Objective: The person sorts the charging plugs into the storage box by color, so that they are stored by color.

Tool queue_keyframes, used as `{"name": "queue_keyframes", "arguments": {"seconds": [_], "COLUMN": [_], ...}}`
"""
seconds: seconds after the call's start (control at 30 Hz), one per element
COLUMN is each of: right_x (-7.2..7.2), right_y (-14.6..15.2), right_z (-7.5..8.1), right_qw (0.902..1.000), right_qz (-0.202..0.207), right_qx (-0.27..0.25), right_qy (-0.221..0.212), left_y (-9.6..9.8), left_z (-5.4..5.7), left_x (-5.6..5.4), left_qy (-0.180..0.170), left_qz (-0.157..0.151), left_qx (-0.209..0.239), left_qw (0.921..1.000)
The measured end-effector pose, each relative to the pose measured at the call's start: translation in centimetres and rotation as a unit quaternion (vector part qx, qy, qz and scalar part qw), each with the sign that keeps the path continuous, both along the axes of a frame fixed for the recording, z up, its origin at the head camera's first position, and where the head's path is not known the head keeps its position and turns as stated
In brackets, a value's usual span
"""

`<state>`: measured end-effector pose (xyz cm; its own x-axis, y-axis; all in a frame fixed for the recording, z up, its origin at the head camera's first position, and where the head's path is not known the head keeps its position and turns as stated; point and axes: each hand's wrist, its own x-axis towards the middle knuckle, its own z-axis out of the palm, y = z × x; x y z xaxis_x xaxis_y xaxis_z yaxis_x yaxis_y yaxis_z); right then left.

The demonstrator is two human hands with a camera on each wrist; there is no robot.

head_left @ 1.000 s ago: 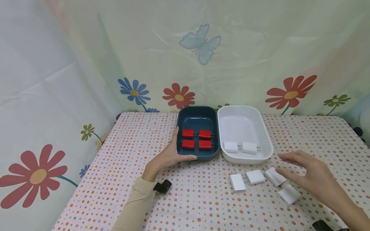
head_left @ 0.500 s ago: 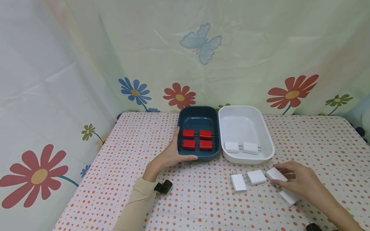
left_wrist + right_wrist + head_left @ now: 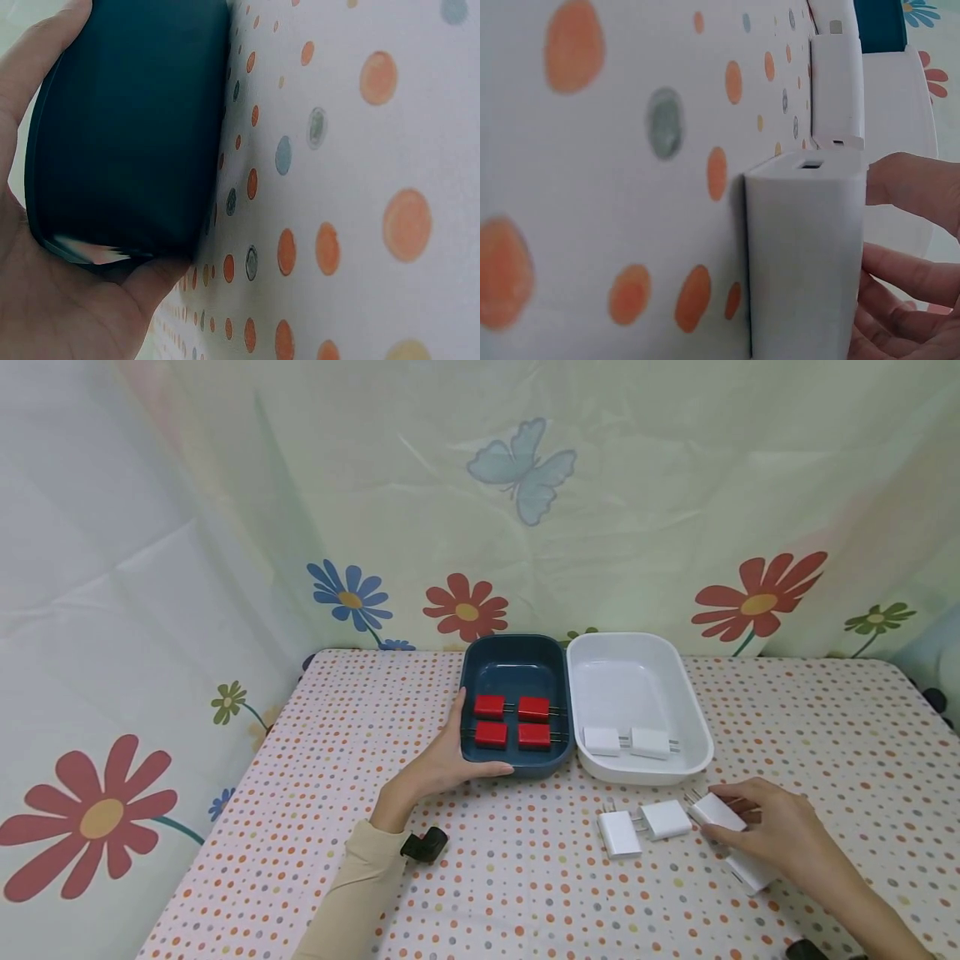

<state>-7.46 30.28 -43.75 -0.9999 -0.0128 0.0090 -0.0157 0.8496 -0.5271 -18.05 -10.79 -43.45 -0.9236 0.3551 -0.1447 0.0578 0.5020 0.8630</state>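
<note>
My left hand (image 3: 442, 760) grips the front left corner of a dark blue tray (image 3: 551, 760). Its thumb lies along the tray's front wall and its fingers along the left side; in the left wrist view the same tray (image 3: 135, 135) fills the palm. Several red plug chargers (image 3: 490, 735) lie in that tray. On the tablecloth at the right, my right hand (image 3: 780, 827) pinches a white plug charger (image 3: 716, 812) between thumb and fingers. Beneath this hand lies another white charger (image 3: 750, 870), partly hidden. A large white charger (image 3: 802, 255) stands close in the right wrist view.
Touching the blue tray is a white tray (image 3: 626, 681) with two white chargers (image 3: 649, 743) in its front part. Two more white chargers lie loose before it, one upright-pointing (image 3: 619, 833) and one sideways (image 3: 666, 819). A flowered curtain (image 3: 600, 527) hangs behind the dotted tablecloth (image 3: 525, 877).
My right hand has come down and leftward from above the loose chargers, and its fingers have closed on one white charger. The left hand has stayed at the blue tray.
</note>
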Motion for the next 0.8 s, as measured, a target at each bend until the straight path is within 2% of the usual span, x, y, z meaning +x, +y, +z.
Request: {"name": "queue_keyframes", "arguments": {"seconds": [0.2, 0.33, 0.6, 0.8], "right_x": [0.0, 0.0, -1.3, -3.7], "right_y": [0.0, 0.5, 2.0, 1.0], "right_z": [-0.1, 0.4, 3.4, 6.0], "right_qw": [0.9999, 0.9993, 0.9945, 0.9900], "right_qz": [-0.003, -0.009, -0.006, 0.030], "right_qx": [0.003, 0.014, 0.033, 0.018], "right_qy": [0.013, 0.032, 0.099, 0.137], "left_y": [0.0, 0.0, 0.1, 0.1], "left_z": [0.0, 0.1, 0.2, 0.1], "left_x": [-0.1, -0.1, 0.0, 0.0], "left_qy": [0.002, 0.003, -0.001, -0.003], "left_qz": [-0.002, -0.003, 0.003, 0.006], "left_qx": [-0.001, 0.003, 0.003, -0.005], "left_qw": [1.0000, 1.0000, 1.0000, 1.0000]}}
